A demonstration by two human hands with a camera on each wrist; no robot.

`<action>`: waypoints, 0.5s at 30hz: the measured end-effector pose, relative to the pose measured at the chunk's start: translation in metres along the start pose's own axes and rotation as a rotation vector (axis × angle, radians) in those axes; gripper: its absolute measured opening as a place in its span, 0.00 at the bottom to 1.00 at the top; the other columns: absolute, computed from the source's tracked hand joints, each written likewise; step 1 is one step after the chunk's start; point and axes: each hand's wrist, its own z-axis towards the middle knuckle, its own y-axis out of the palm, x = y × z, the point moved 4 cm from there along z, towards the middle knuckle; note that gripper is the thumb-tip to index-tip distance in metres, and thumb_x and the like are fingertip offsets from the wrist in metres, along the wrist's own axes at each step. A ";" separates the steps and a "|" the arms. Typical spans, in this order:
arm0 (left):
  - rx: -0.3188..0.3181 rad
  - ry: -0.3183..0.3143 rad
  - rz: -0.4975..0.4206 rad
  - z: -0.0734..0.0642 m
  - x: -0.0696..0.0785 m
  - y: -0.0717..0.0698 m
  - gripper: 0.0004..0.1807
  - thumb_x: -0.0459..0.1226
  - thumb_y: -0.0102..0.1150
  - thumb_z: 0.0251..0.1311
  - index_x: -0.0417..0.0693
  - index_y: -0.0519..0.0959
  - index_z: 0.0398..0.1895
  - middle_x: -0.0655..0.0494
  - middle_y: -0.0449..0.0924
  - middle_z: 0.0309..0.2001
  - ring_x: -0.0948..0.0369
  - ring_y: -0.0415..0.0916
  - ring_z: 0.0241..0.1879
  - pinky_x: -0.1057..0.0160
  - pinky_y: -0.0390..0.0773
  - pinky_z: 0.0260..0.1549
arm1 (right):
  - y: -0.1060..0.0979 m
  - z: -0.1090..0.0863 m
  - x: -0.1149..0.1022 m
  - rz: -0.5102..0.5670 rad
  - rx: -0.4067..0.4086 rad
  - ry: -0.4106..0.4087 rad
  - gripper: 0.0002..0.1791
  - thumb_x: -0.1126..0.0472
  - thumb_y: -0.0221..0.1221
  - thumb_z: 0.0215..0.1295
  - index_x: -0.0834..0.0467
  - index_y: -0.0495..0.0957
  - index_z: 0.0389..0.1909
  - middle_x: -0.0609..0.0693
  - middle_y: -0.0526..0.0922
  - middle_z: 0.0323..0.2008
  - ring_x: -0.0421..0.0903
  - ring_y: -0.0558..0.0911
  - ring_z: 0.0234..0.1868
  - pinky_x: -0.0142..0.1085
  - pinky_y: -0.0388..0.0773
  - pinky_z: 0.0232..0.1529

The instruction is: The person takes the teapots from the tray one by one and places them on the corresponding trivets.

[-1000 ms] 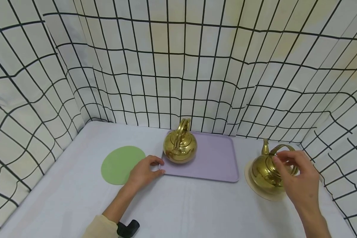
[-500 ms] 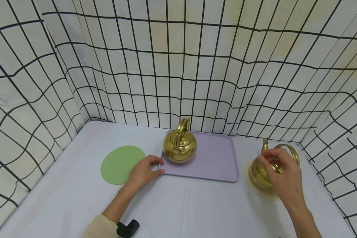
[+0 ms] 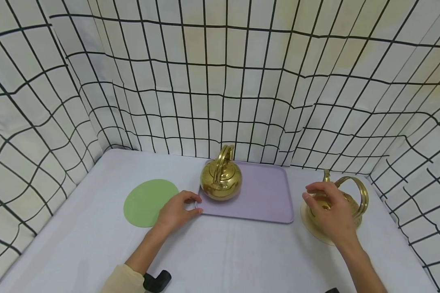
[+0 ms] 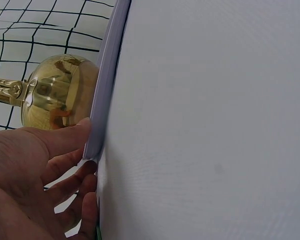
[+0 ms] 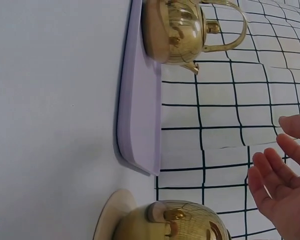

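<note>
My left hand (image 3: 179, 209) holds the front left corner of a lilac tray (image 3: 264, 195). Its thumb lies along the rim and the fingers bend around the corner, as the left wrist view shows. A brass teapot (image 3: 221, 179) with an arched handle stands upright on the tray's left part. At the right, a second brass teapot (image 3: 355, 209) sits on a round beige mat (image 3: 309, 226). In the head view my right hand (image 3: 330, 211) overlaps that teapot and hides much of its body. The right wrist view shows this hand with loosely bent fingers, nothing between them.
A round green mat (image 3: 148, 203) lies left of the tray on the white tabletop (image 3: 242, 252). White walls with a black grid (image 3: 220, 81) enclose the table at the back and both sides. A black strap piece (image 3: 157, 280) is at my left wrist.
My right hand has moved left, away from the right teapot's handle and across its body. My left hand, the tray and both teapots stay where they were.
</note>
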 end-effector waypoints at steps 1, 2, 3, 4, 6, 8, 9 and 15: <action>-0.001 -0.001 0.000 0.000 0.000 0.000 0.13 0.39 0.74 0.61 0.53 0.86 0.49 0.49 0.86 0.57 0.48 0.81 0.61 0.42 0.77 0.62 | 0.001 0.000 0.000 -0.006 -0.005 0.004 0.11 0.64 0.67 0.69 0.56 0.82 0.50 0.48 0.82 0.48 0.26 0.81 0.44 0.15 0.77 0.48; -0.001 0.000 0.000 0.000 0.000 0.000 0.13 0.39 0.74 0.61 0.53 0.86 0.49 0.49 0.86 0.57 0.48 0.81 0.61 0.42 0.77 0.62 | 0.003 0.000 0.001 -0.010 -0.011 0.005 0.11 0.64 0.67 0.69 0.56 0.82 0.50 0.48 0.82 0.48 0.26 0.81 0.43 0.15 0.77 0.48; -0.002 0.001 0.000 0.000 0.000 0.000 0.13 0.40 0.74 0.61 0.54 0.86 0.49 0.49 0.86 0.57 0.48 0.81 0.61 0.42 0.77 0.62 | 0.005 0.000 0.002 -0.018 -0.015 0.007 0.11 0.63 0.67 0.69 0.57 0.82 0.50 0.48 0.82 0.48 0.26 0.81 0.43 0.16 0.77 0.49; -0.004 0.002 0.001 0.000 0.000 0.000 0.13 0.40 0.74 0.61 0.54 0.85 0.49 0.49 0.86 0.57 0.47 0.81 0.61 0.42 0.77 0.62 | 0.007 0.000 0.003 -0.023 -0.021 0.010 0.11 0.63 0.67 0.69 0.57 0.82 0.50 0.48 0.82 0.49 0.26 0.81 0.43 0.16 0.77 0.49; -0.008 0.003 0.001 0.001 0.000 0.000 0.13 0.40 0.74 0.61 0.54 0.85 0.49 0.49 0.86 0.58 0.47 0.81 0.61 0.42 0.77 0.61 | 0.011 0.000 0.005 -0.026 -0.033 0.011 0.11 0.63 0.68 0.69 0.57 0.81 0.50 0.49 0.83 0.49 0.25 0.80 0.44 0.18 0.78 0.50; -0.010 0.002 0.000 0.001 0.000 -0.001 0.13 0.40 0.74 0.61 0.55 0.85 0.49 0.49 0.86 0.58 0.47 0.80 0.62 0.41 0.77 0.61 | 0.015 0.001 0.007 -0.036 -0.042 0.009 0.12 0.63 0.68 0.68 0.58 0.82 0.50 0.50 0.83 0.50 0.23 0.78 0.45 0.18 0.78 0.50; -0.011 -0.001 -0.002 0.001 -0.001 -0.001 0.13 0.40 0.74 0.61 0.55 0.85 0.49 0.49 0.86 0.58 0.47 0.80 0.62 0.41 0.77 0.62 | 0.017 0.001 0.008 -0.041 -0.045 0.008 0.12 0.64 0.68 0.68 0.58 0.81 0.50 0.51 0.83 0.50 0.22 0.77 0.46 0.18 0.78 0.51; -0.009 -0.007 -0.008 0.001 -0.002 0.000 0.13 0.40 0.73 0.61 0.55 0.86 0.49 0.48 0.86 0.58 0.46 0.80 0.62 0.42 0.77 0.63 | 0.028 0.000 0.011 -0.056 -0.048 -0.012 0.14 0.66 0.70 0.65 0.61 0.81 0.50 0.53 0.82 0.51 0.19 0.72 0.51 0.13 0.74 0.53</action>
